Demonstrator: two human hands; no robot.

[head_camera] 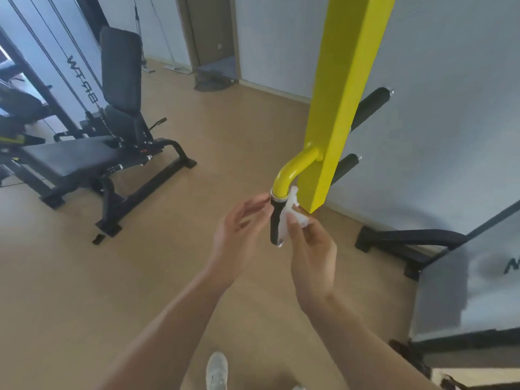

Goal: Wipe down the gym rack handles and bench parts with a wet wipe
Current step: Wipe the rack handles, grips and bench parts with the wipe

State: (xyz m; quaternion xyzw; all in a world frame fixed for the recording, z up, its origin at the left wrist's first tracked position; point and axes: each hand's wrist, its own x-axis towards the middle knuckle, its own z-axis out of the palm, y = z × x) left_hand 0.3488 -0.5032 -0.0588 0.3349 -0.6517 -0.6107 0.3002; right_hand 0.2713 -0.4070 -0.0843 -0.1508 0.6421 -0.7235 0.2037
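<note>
One crumpled white wipe (289, 213) against cylindrical black handle (274, 223).

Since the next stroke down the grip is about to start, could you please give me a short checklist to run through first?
1. Wipe held in the right hand: ok.
2. Wipe against the black grip: ok, it lies on the grip's right side.
3. Left hand out of the way: ok, open beside the grip; contact at the fingertips cannot tell.
4. Wipe still wet: cannot tell.
5. Whole grip covered: not ok, the left side and lower end show bare.
6. Bench wiped: cannot tell.
</note>
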